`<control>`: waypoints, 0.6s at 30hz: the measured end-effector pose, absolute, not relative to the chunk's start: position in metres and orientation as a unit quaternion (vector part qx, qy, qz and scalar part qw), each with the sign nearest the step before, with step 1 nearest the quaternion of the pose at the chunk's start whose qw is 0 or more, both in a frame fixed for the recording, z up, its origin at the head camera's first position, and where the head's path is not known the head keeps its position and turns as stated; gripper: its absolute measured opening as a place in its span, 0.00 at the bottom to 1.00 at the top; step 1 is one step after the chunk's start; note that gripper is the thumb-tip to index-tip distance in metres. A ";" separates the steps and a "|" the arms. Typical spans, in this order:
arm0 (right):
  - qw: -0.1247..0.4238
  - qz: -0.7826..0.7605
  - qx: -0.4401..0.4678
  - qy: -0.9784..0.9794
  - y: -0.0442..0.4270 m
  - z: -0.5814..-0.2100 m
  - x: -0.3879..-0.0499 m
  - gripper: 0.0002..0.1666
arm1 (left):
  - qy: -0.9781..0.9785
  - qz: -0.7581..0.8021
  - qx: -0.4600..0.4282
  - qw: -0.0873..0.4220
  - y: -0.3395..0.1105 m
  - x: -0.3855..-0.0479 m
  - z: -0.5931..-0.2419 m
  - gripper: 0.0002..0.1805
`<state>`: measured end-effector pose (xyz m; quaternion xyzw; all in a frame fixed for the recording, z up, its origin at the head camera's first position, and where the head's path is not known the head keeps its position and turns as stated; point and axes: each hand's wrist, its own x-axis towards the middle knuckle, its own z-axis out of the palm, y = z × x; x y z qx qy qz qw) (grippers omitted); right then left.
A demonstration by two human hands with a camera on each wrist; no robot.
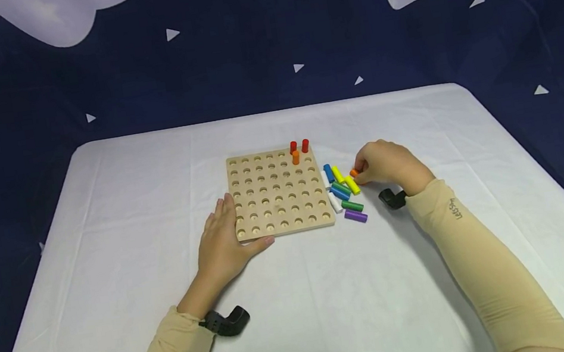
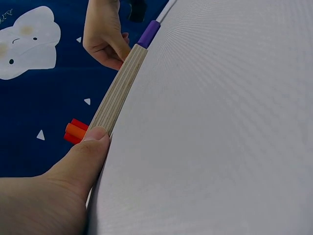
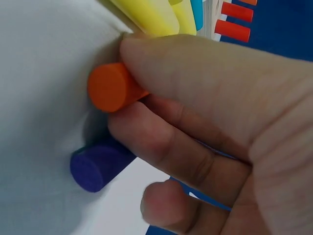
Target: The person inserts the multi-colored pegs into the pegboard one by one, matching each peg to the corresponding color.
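A wooden pegboard (image 1: pixel 276 192) with rows of round holes lies on the table. Two red pegs (image 1: pixel 305 146) and an orange peg (image 1: pixel 296 158) stand upright at its far right corner. My left hand (image 1: pixel 221 244) rests against the board's near left corner, fingers fairly straight along the left side and the thumb on the front edge. Right of the loose pegs, my right hand (image 1: pixel 385 164) pinches another orange peg (image 3: pixel 108 88) between thumb and fingers, low over the cloth. A dark purple peg (image 3: pixel 95 166) lies close under those fingertips in the right wrist view.
Loose pegs lie along the board's right side: yellow pegs (image 1: pixel 352 185), blue pegs (image 1: pixel 328 173), green pegs (image 1: pixel 352 206), white pegs (image 1: pixel 335 202) and a purple peg (image 1: pixel 355 216). A white cloth (image 1: pixel 152 176) covers the table. A dark blue curtain (image 1: pixel 243 55) hangs behind.
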<state>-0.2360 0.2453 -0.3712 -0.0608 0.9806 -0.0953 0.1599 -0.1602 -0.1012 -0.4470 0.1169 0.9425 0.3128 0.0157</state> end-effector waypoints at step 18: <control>0.123 -0.172 -0.060 0.976 0.254 -0.373 -0.237 0.15 | 0.943 0.309 0.122 0.011 -0.101 -0.161 -0.448 0.70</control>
